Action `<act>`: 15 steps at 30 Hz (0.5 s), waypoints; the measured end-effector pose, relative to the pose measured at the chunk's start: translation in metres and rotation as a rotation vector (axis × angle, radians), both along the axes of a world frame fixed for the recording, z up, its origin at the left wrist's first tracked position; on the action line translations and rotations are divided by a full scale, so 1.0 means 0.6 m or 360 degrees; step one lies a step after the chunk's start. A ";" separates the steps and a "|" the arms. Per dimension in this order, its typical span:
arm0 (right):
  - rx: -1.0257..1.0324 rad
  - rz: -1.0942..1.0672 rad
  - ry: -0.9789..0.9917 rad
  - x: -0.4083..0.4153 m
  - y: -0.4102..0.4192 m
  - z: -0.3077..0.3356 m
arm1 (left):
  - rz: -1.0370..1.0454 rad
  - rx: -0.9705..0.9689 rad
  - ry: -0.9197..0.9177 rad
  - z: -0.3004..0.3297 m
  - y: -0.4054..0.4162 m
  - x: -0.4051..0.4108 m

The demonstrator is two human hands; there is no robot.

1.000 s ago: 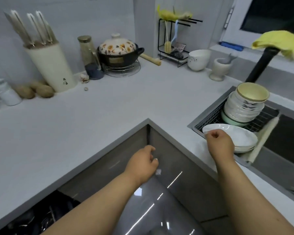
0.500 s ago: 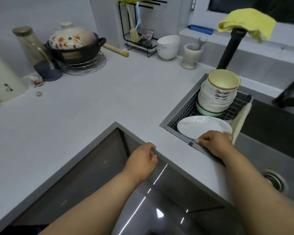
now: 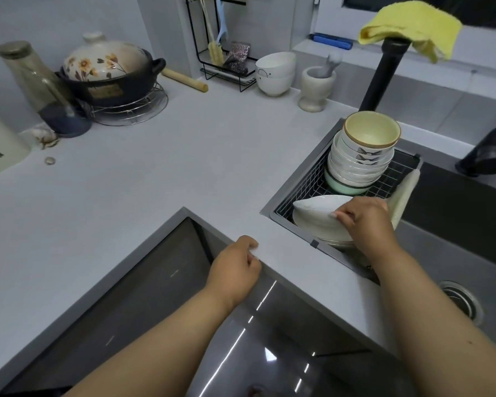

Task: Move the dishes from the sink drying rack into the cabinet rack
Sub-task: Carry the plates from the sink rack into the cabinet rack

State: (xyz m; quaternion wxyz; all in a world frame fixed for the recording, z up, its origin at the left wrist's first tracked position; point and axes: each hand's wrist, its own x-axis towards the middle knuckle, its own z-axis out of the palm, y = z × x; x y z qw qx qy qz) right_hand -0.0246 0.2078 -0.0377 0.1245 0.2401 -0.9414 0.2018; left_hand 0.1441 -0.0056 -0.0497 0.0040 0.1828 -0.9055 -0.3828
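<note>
A wire drying rack (image 3: 395, 179) sits in the left end of the sink. It holds a stack of bowls (image 3: 361, 156) with a yellow-lined one on top, and a short stack of white plates (image 3: 312, 224) in front. My right hand (image 3: 364, 222) grips the top white plate (image 3: 318, 209) at its near right rim, and that plate is tilted up off the stack. My left hand (image 3: 235, 270) is curled on the counter's front edge above the glossy grey cabinet front (image 3: 241, 339). The cabinet rack is not visible.
A black faucet (image 3: 384, 73) with a yellow cloth (image 3: 413, 24) rises behind the rack. Further back stand a white bowl (image 3: 275, 73), a mortar (image 3: 315, 87), a flowered pot (image 3: 109, 73) on a wire trivet, and a utensil stand (image 3: 226, 53). The sink drain (image 3: 461, 302) is at right.
My right hand has closed on the top plate and tilted its near edge up. The view has shifted further right and down; my left hand stays on the counter edge.
</note>
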 end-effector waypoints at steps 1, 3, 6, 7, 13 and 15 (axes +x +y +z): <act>-0.0017 -0.0021 0.0027 -0.004 -0.003 0.008 | 0.0009 0.0000 0.0003 0.001 0.001 0.000; -0.0155 -0.0067 0.0033 -0.014 -0.005 0.025 | 0.0026 0.0010 0.0000 0.004 0.004 0.002; -0.0325 -0.0120 0.0080 -0.017 -0.003 0.062 | 0.0058 0.0002 0.0029 0.012 0.008 0.005; -0.0334 -0.0105 0.0129 -0.013 -0.004 0.078 | 0.0068 0.0009 0.0044 0.018 0.009 0.006; -0.0293 0.0073 0.0450 0.066 -0.045 0.178 | 0.0565 0.1048 0.0051 0.093 0.012 0.004; -0.0397 0.0144 0.0594 0.093 -0.071 0.193 | 0.0760 0.1870 -0.0097 0.122 0.010 0.002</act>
